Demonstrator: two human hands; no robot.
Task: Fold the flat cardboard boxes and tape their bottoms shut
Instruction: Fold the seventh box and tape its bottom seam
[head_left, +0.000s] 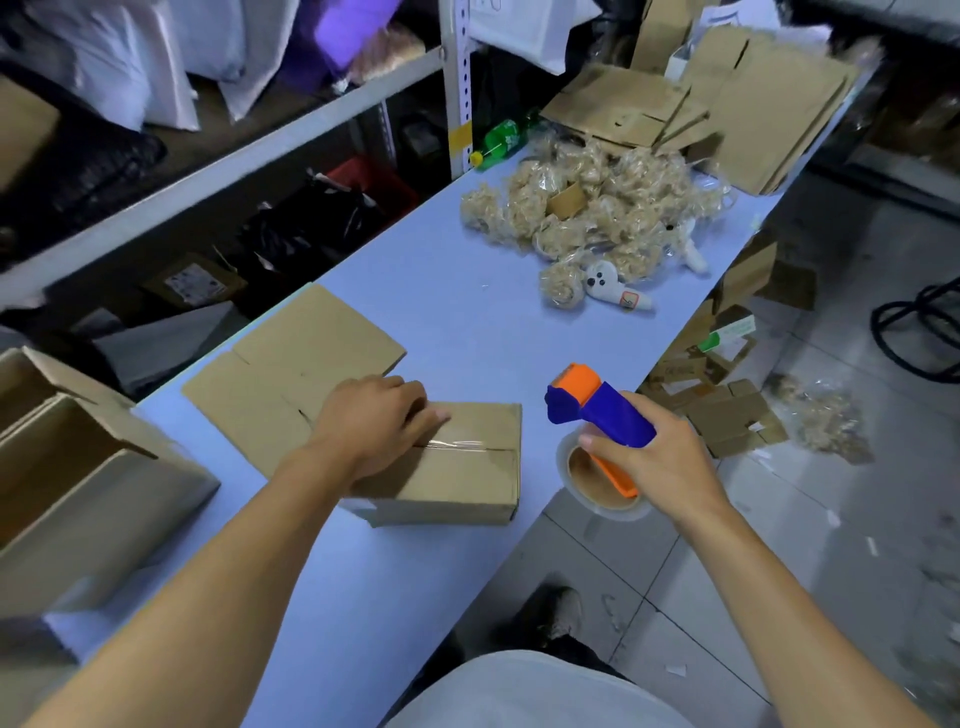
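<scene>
Bare table (467, 322) between folded box (467, 467) and packets (592, 218).

The desk (467, 322) is pale blue-white. The folded box (457, 478) is plain brown, its seam covered by clear glossy tape, and the flat cardboard (291, 379) beside it matches. The tape dispenser (597, 410) is bright blue and orange, holding a clear roll with a brown core. The bottle (498, 141) is green with a yellow cap. The packaged bundles (592, 213) are beige. The small toy (605, 283) is white with black dots.

Dim, bluish indoor light – soft shadows, slight motion blur, wide-angle bending at edges, glare off tape (457, 444).
</scene>
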